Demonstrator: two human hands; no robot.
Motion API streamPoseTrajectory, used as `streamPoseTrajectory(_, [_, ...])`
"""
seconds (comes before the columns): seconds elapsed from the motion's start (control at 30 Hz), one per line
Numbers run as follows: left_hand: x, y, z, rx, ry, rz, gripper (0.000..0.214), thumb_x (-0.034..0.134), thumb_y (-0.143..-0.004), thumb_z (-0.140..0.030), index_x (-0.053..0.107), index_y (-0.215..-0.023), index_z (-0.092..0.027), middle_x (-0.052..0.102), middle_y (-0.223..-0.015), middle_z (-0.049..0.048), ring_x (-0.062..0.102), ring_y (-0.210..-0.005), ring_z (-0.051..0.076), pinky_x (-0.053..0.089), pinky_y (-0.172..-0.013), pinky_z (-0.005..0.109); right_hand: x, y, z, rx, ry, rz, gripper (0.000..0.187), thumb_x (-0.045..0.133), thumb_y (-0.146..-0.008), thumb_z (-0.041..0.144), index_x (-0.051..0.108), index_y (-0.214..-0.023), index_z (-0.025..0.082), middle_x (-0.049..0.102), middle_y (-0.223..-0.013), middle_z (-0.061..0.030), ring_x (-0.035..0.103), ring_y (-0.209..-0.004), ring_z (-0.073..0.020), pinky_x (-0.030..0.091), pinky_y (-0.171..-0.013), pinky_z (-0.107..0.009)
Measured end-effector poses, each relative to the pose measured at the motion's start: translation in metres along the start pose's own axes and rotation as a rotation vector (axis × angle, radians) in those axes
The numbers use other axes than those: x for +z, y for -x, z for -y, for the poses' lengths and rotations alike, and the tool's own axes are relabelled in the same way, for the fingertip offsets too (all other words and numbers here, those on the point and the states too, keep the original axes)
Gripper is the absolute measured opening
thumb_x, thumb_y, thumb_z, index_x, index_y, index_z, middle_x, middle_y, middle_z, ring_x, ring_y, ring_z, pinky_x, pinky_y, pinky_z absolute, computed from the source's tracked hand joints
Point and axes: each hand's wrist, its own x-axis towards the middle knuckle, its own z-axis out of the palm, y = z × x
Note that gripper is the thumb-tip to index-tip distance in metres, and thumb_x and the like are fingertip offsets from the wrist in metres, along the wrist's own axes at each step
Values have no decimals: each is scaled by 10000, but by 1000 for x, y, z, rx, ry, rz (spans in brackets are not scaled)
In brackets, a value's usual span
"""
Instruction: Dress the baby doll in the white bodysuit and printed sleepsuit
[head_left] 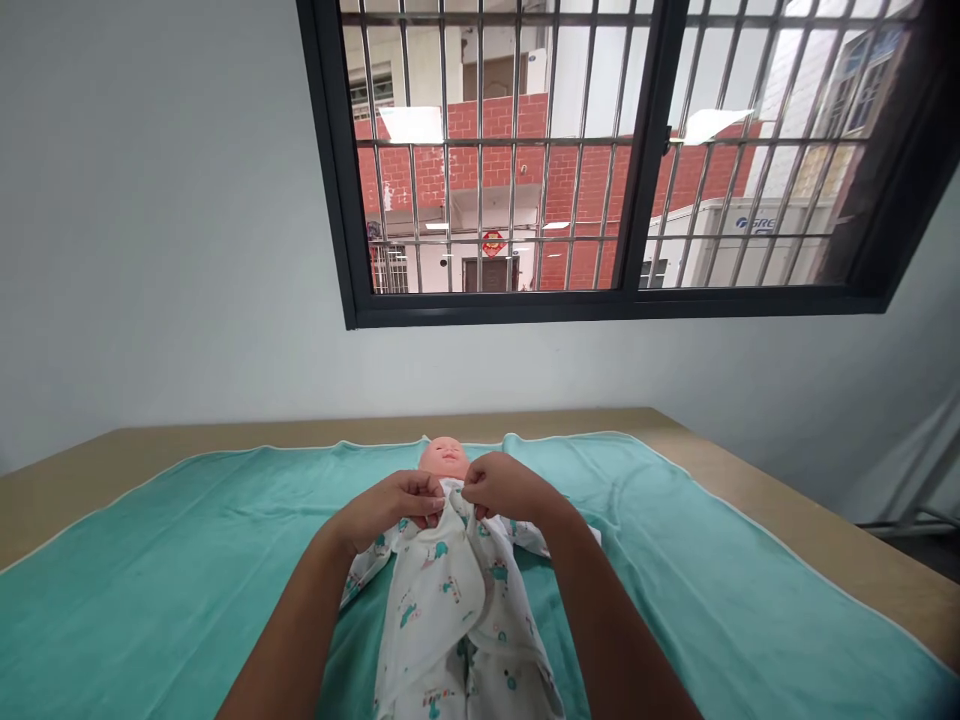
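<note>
A baby doll (444,458) lies face up with its head toward the wall. It wears a white baby romper (435,610) printed with small green figures, its front flaps overlapping and parted lower down. At the left of the neckline, my left hand (409,497) pinches the romper's edge between thumb and fingers. My right hand (510,487) is closed on the cloth at the right side of the collar, close to the other hand. Both sleeves spread out sideways. What exactly lies between the fingertips is partly hidden.
A turquoise blanket (247,560) with a pale edge covers most of the wooden table (757,480). Behind it stands a pale wall (187,250) with a dark-framed, barred window (487,306). A metal frame (911,510) is at the far right.
</note>
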Motion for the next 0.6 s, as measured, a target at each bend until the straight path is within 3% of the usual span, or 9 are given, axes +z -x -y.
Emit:
streamPoseTrajectory(0.13, [2,-4,5,-10,2,-7,212,646,-745,-363,608,-731,-155,587,-729,0,501,-688,123,389,-689,248,-1,-3,-9,7,-193,95,124,538,-702,236,603,-628,159,667,-608,-21,640,-594,-139,507,-570,-228])
streamPoseTrajectory(0.23, [5,-6,4,-24,14,5,208,658,-717,-356,585,-704,-161,548,-698,-15,475,-664,118,356,-652,241,1,-5,-12,34,-220,134,129,547,-713,238,600,-630,155,654,-595,-17,631,-579,-129,520,-579,-234])
streamPoseTrajectory(0.43, [12,-10,0,-25,-17,9,222,639,-705,-350,524,-643,-170,479,-633,-38,400,-612,106,282,-594,241,3,-11,-19,-16,-217,51,104,577,-720,257,605,-700,159,649,-629,-15,619,-608,-131,496,-557,-223])
streamPoseTrajectory(0.6, [13,-12,1,-31,-13,-41,269,647,-709,-378,501,-623,-169,472,-627,-35,397,-612,104,289,-598,245,4,-13,-22,-21,-326,72,87,621,-696,238,622,-748,167,635,-655,-8,606,-622,-123,476,-547,-207])
